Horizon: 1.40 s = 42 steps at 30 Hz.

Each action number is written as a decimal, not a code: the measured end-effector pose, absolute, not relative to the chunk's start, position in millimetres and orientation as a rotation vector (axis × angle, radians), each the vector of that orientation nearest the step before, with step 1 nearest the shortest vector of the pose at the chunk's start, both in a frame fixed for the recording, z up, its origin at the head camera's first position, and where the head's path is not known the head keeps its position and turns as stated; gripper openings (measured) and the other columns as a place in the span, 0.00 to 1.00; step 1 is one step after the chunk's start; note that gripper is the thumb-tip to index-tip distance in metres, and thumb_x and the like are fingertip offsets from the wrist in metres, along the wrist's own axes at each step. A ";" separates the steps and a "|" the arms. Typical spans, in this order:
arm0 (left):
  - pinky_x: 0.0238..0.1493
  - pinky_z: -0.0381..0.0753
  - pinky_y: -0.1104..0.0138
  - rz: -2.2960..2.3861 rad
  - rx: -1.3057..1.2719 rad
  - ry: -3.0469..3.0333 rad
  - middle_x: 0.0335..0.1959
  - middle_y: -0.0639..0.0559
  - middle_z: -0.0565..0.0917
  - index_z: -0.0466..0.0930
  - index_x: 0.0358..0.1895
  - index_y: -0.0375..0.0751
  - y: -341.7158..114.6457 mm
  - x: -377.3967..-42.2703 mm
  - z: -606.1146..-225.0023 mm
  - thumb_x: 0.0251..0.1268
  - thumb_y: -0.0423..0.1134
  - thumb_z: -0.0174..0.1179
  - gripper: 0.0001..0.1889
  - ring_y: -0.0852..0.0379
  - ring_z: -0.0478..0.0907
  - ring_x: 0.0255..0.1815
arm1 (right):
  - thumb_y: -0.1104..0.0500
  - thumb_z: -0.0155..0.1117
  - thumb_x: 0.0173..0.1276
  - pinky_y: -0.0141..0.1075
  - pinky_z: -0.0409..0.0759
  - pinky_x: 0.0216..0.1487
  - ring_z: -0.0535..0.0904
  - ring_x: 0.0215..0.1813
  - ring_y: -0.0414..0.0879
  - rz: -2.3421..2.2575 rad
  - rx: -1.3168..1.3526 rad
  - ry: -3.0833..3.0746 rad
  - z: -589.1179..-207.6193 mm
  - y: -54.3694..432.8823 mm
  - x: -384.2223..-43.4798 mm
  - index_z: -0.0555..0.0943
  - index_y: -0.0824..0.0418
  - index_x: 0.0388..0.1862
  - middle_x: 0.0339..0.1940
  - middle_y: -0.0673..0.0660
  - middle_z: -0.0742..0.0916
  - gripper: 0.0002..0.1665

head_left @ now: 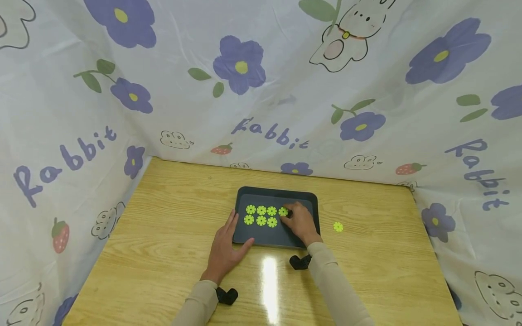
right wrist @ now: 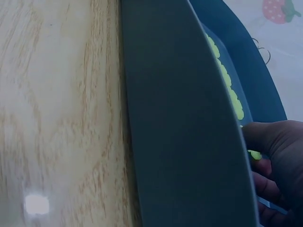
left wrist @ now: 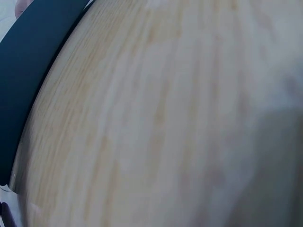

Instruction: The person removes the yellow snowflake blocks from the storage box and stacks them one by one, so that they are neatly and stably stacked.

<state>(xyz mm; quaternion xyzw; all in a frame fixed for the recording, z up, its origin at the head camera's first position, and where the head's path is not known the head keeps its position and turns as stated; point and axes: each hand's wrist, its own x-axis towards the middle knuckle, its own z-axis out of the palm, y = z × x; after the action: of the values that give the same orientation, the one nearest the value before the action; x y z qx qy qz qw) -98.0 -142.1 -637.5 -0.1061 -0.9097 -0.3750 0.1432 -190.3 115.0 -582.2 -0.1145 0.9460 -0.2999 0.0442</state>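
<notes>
In the head view a dark rectangular tray [head_left: 261, 237] lies on the table. Two rows of yellow-green notched discs [head_left: 261, 220] lie flat inside it, spaced close together. My right hand [head_left: 301, 222] reaches over the tray's right part and pinches another notched disc [head_left: 283, 211] at the end of the upper row. The right wrist view has this disc [right wrist: 254, 154] between thumb and fingers, partly hidden by the tray wall. My left hand [head_left: 224, 251] rests at the tray's lower left corner, fingers straight along the left side, thumb by the front edge.
One loose notched disc [head_left: 338, 227] lies on the wooden table [head_left: 379, 253], right of the tray. A patterned cloth [head_left: 277, 113] hangs behind the table and along both sides. Black wrist devices [head_left: 300, 262] sit on both wrists.
</notes>
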 end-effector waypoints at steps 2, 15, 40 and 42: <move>0.72 0.67 0.42 -1.084 -0.303 -2.625 0.85 0.54 0.52 0.57 0.82 0.40 -141.5 -97.9 -637.7 0.66 0.59 0.68 0.49 0.42 0.66 0.76 | 0.57 0.77 0.67 0.44 0.85 0.37 0.81 0.35 0.46 -0.915 -0.341 2.894 -582.0 116.1 -190.1 0.85 0.67 0.60 0.47 0.63 0.85 0.26; 0.71 0.68 0.41 -1.092 -0.307 -2.618 0.85 0.52 0.53 0.59 0.82 0.38 -138.3 -97.1 -639.6 0.66 0.59 0.68 0.48 0.41 0.67 0.76 | 0.56 0.76 0.68 0.42 0.84 0.37 0.80 0.36 0.45 -0.933 -0.329 2.919 -579.8 121.4 -183.5 0.86 0.66 0.58 0.48 0.61 0.84 0.24; 0.71 0.68 0.40 -1.113 -0.300 -2.625 0.85 0.53 0.52 0.57 0.83 0.40 -143.0 -101.4 -637.2 0.66 0.59 0.68 0.49 0.38 0.66 0.76 | 0.56 0.74 0.70 0.48 0.83 0.36 0.82 0.43 0.58 -1.205 -0.127 3.073 -527.9 208.8 -169.8 0.84 0.70 0.59 0.52 0.67 0.84 0.25; 0.72 0.68 0.40 -1.112 -0.299 -2.636 0.85 0.53 0.52 0.57 0.83 0.40 -143.2 -101.6 -636.5 0.66 0.60 0.68 0.49 0.38 0.66 0.76 | 0.56 0.74 0.70 0.48 0.83 0.36 0.82 0.44 0.59 -1.188 -0.061 3.075 -530.9 223.3 -167.1 0.83 0.70 0.60 0.53 0.68 0.83 0.25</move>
<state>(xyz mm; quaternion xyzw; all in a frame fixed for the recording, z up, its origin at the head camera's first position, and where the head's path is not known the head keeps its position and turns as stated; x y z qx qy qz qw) -101.6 -143.2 -636.5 -0.1030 -0.9083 -0.3832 0.1322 -167.1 223.3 -530.9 -0.0185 0.9298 -0.3592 -0.0779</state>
